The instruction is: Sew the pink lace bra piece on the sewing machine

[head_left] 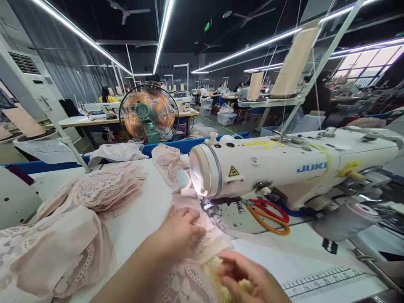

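My left hand [181, 231] lies on beige lace fabric [211, 235], its fingers stretched out just in front of the lit needle area of a white sewing machine [271, 160]. The fabric runs under the machine's head and comes out behind it as a lace piece [170, 164]. Lower right, my right hand [249, 280] is closed, fingers curled around pale yellow material [214, 273] beside the lace's edge. What kind of material it is, I cannot make out. The needle itself is hardly visible.
Stacks of beige lace pieces [104, 189] lie on the left. Scissors with red and orange handles [268, 216] rest under the machine arm, and a printed ruler [322, 284] is at the lower right. A fan [148, 113] stands beyond the table; people work at machines behind.
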`<move>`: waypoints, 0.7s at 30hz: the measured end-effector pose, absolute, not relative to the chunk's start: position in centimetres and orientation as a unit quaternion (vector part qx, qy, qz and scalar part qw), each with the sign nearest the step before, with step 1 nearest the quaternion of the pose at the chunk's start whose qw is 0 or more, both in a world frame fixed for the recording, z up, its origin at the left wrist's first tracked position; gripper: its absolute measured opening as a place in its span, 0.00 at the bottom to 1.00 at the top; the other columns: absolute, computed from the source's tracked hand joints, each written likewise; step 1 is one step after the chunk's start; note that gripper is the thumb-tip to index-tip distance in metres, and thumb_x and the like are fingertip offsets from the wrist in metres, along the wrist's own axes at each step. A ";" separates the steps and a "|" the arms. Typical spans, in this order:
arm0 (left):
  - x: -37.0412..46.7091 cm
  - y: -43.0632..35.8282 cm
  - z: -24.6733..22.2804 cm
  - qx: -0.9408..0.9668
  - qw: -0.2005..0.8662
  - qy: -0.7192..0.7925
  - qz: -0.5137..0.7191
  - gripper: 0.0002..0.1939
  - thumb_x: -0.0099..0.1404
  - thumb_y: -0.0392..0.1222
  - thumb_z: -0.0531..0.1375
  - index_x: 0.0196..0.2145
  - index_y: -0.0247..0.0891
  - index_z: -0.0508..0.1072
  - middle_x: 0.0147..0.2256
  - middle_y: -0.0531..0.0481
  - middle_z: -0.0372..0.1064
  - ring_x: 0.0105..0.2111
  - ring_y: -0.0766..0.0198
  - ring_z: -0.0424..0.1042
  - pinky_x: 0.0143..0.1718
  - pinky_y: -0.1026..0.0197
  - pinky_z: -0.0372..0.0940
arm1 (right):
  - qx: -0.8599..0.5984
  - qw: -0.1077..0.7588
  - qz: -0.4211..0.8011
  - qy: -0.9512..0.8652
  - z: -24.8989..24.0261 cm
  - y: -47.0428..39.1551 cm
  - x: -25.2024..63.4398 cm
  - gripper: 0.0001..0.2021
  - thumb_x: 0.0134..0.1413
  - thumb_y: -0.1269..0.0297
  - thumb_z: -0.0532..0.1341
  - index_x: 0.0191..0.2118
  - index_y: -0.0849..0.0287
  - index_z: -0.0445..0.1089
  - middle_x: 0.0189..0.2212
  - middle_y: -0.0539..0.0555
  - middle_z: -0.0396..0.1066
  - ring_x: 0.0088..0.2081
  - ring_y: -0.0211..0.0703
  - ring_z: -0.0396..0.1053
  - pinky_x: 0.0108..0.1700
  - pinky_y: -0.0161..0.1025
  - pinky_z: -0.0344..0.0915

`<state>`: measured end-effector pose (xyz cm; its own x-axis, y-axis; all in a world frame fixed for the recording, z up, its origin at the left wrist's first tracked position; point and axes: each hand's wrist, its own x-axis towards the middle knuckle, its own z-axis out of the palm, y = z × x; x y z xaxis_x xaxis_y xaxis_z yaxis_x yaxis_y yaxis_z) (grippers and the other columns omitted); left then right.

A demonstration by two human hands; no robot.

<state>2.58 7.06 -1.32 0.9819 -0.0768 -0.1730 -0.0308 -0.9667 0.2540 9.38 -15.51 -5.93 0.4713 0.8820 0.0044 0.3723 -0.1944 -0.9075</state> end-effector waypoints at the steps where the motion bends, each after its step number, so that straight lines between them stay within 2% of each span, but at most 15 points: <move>1: 2.6 7.0 -1.2 0.987 0.128 -0.041 -0.091 0.26 0.55 0.34 0.57 0.50 0.55 0.68 0.60 0.51 0.52 0.60 0.45 0.47 0.55 0.29 0.39 | -0.772 0.418 0.149 -0.454 -6.3 -15.9 10.5 0.20 0.58 0.57 0.52 0.54 0.58 0.63 0.38 0.58 0.70 0.37 0.41 0.69 0.41 0.37 0.68; 2: 2.5 6.8 -1.0 0.986 0.132 -0.052 -0.090 0.24 0.55 0.35 0.58 0.49 0.53 0.69 0.59 0.52 0.55 0.60 0.45 0.48 0.54 0.27 0.38 | -0.801 0.369 0.035 -0.469 -6.6 -16.1 11.6 0.21 0.57 0.60 0.53 0.56 0.57 0.61 0.41 0.59 0.68 0.38 0.42 0.68 0.41 0.39 0.68; 4: 2.4 6.2 -0.7 0.982 0.144 -0.081 -0.088 0.19 0.55 0.35 0.57 0.45 0.49 0.71 0.55 0.52 0.60 0.58 0.48 0.53 0.56 0.29 0.39 | -0.798 0.276 -0.091 -0.528 -6.9 -16.0 13.2 0.23 0.55 0.66 0.53 0.58 0.56 0.59 0.43 0.60 0.65 0.41 0.44 0.67 0.42 0.40 0.68; 7: 2.1 5.1 -0.2 0.979 0.142 -0.123 -0.078 0.09 0.55 0.34 0.55 0.33 0.40 0.72 0.43 0.53 0.70 0.46 0.58 0.66 0.59 0.40 0.43 | -0.781 0.196 -0.120 -0.581 -6.5 -15.0 14.0 0.22 0.53 0.72 0.53 0.54 0.55 0.64 0.43 0.61 0.64 0.42 0.45 0.66 0.40 0.40 0.68; 9: 1.9 4.6 -0.1 0.980 0.125 -0.134 -0.076 0.03 0.54 0.38 0.56 0.27 0.36 0.69 0.36 0.54 0.70 0.38 0.63 0.69 0.59 0.46 0.46 | -0.777 0.178 -0.115 -0.593 -6.0 -14.4 13.8 0.15 0.53 0.71 0.54 0.46 0.55 0.69 0.43 0.60 0.64 0.40 0.47 0.65 0.38 0.42 0.67; 12: 1.8 4.1 -0.1 0.983 0.108 -0.123 -0.088 0.10 0.52 0.47 0.61 0.28 0.36 0.69 0.39 0.54 0.70 0.38 0.61 0.69 0.57 0.49 0.52 | -0.758 0.193 -0.112 -0.613 -5.5 -14.1 13.3 0.09 0.54 0.72 0.53 0.36 0.58 0.69 0.37 0.57 0.67 0.37 0.46 0.63 0.36 0.40 0.64; 16: 1.8 3.7 0.0 0.989 0.049 -0.102 -0.099 0.17 0.51 0.50 0.63 0.34 0.36 0.69 0.39 0.49 0.68 0.38 0.59 0.68 0.54 0.47 0.54 | -0.726 0.234 -0.131 -0.634 -5.9 -14.3 13.1 0.09 0.55 0.75 0.50 0.34 0.61 0.67 0.32 0.55 0.66 0.35 0.42 0.60 0.35 0.37 0.59; 19: 1.7 3.4 -0.4 0.992 0.022 -0.108 -0.062 0.27 0.51 0.56 0.62 0.43 0.36 0.67 0.38 0.47 0.66 0.37 0.55 0.67 0.50 0.42 0.57 | -0.698 0.226 -0.177 -0.656 -6.4 -14.4 13.0 0.09 0.57 0.75 0.49 0.31 0.62 0.65 0.27 0.55 0.63 0.31 0.41 0.57 0.33 0.37 0.57; 21: 1.7 3.3 -1.0 0.992 0.018 -0.123 -0.033 0.30 0.53 0.59 0.60 0.48 0.39 0.65 0.38 0.46 0.65 0.39 0.54 0.66 0.49 0.38 0.56 | -0.693 0.213 -0.190 -0.662 -6.6 -14.3 13.1 0.10 0.58 0.75 0.49 0.30 0.63 0.64 0.25 0.55 0.62 0.29 0.41 0.56 0.31 0.37 0.56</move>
